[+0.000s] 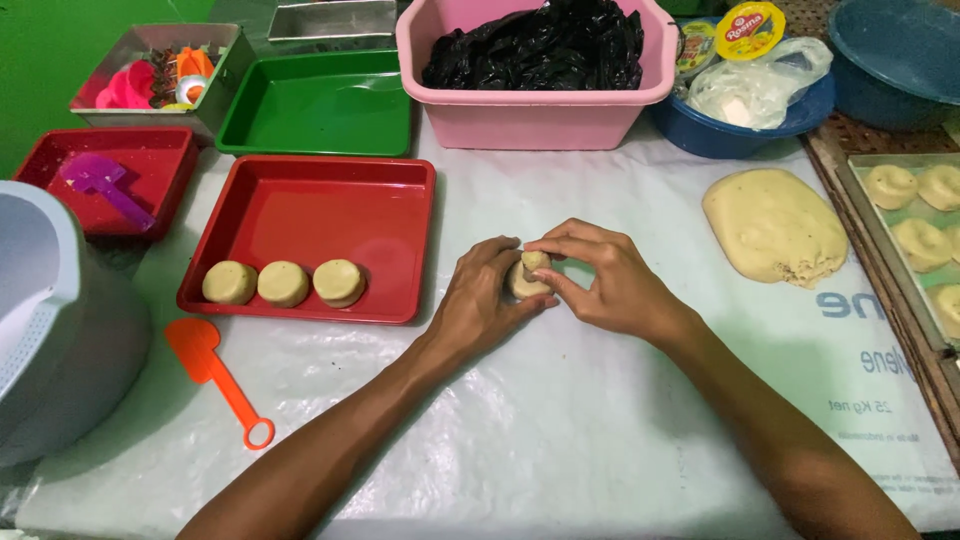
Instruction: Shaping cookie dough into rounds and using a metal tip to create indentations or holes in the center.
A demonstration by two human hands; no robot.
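left hand [478, 300] cups dough piece [524, 281] at frame centre | right hand [605, 280] fingertips pinched on its top | red tray [385, 290] left, 3 dough rounds [284, 283] | round yellow-lidded tub [748, 30] upper right | printed white sheet [560, 420] beneath

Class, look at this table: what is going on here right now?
A person works at a plastic-covered table. The left hand cups a small pale lump of dough, while the right hand pinches its top with its fingers. Three round pale dough discs sit in a row in the red rectangular tray to the left. A large slab of pale dough lies to the right, and an orange plastic scoop rests beside the tray.
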